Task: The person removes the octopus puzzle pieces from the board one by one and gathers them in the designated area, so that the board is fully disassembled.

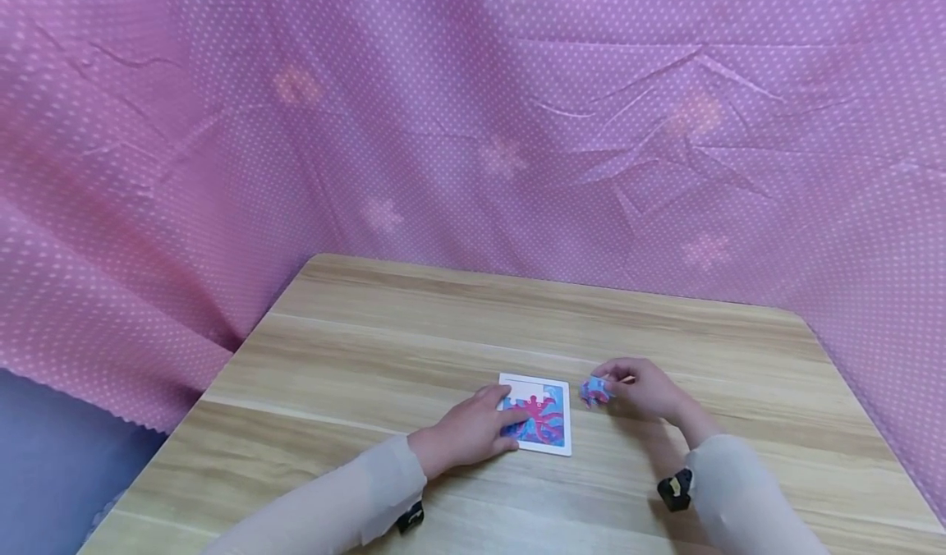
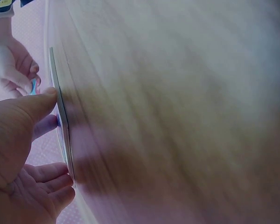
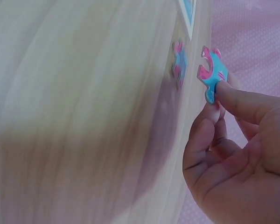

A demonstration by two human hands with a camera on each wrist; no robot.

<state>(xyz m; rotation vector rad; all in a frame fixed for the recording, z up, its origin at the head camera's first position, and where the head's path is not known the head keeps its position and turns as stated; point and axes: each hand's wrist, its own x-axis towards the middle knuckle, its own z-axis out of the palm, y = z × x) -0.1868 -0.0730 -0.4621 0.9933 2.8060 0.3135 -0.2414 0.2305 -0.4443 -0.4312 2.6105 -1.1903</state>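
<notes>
- The left hand (image 1: 473, 430) lies flat on the left side of the puzzle board (image 1: 556, 447). Its fingers are straight and spread on the picture, so it grips nothing.
- In the left wrist view, the thumb (image 2: 35, 103) touches the thin edge of the puzzle board (image 2: 60, 116).
- The puzzle board is a small white square. It lies flat on the wooden bench (image 1: 369, 350), near the front and in the middle.
- The board shows a pink octopus on blue. The top part is white, with no pieces there.
- Just to the right of the board is a loose puzzle piece (image 3: 179, 63). It lies on the bench (image 3: 84, 112), right beside the held piece.
- The right hand (image 1: 645, 391) is just to the right of the board, low over the bench.
- The right hand pinches a puzzle piece (image 3: 212, 74) between thumb and fingertips. The piece is blue with pink marks. It is lifted a little off the bench.
- Behind the bench hangs a pink curtain (image 1: 473, 112) with tiny white dots.
</notes>
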